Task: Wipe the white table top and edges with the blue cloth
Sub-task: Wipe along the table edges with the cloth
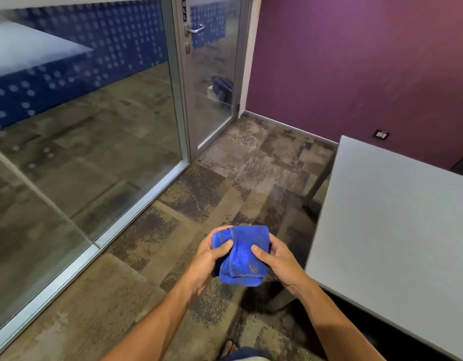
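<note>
**Both hands bunched around the cloth, table still to the side**

The left hand [209,256] and right hand [280,264] are both closed on the blue cloth [241,256], thumbs pressed into its top and fingers curled underneath. The cloth is a soft, nubby weave, folded over into a thick wad with a stitched hem hanging loose at the bottom and a small faded, darker patch near the right thumb. It is held in the air over the carpet [217,188], well clear of the table [397,225].

The table stands off to the right, a flat, matte, pale top with a straight edge and a squared corner, on slim grey metal legs. The carpet is mottled brown and grey squares. To the left run a glass wall [89,121] and a metal-framed glass door [212,74] with a curved handle; behind the table is a smooth purple wall [355,61] with a small socket [380,134] low down.
</note>
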{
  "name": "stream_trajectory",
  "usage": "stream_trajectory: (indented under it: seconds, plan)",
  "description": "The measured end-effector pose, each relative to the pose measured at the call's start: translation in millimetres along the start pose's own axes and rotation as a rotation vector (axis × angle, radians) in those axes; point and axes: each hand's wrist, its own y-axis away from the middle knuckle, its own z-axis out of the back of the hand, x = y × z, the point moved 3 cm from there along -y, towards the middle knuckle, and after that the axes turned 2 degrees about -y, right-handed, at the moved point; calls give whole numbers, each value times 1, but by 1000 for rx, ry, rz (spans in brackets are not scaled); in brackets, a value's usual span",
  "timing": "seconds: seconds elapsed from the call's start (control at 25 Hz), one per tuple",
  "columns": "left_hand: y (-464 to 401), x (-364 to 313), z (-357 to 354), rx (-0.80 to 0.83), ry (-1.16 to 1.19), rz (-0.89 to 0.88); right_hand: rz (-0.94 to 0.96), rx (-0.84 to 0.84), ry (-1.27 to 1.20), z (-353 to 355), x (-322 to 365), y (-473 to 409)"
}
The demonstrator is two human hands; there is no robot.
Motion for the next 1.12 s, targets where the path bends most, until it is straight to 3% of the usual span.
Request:
stream_trajectory:
  seconds: [0.2, 0.56, 0.8, 0.96, 1.12]
  plan:
    - [-52, 6, -14, 66, -120, 134, -23, -161, -130, 21, -17, -27]
    - [-150, -21, 29, 183, -444, 232, -35, -435, -53, 3, -20, -76]
    - [-210, -51, 51, 443, -667, 196, -114, -657, -92, -41, -18, -94]
    - [-248, -54, 40, 450, -620, 186, -249, -829, -150, -49, -32, -68]
    - [-296, -44, 18, 391, -757, 92, -396, -968, -221, -38, -52, -18]
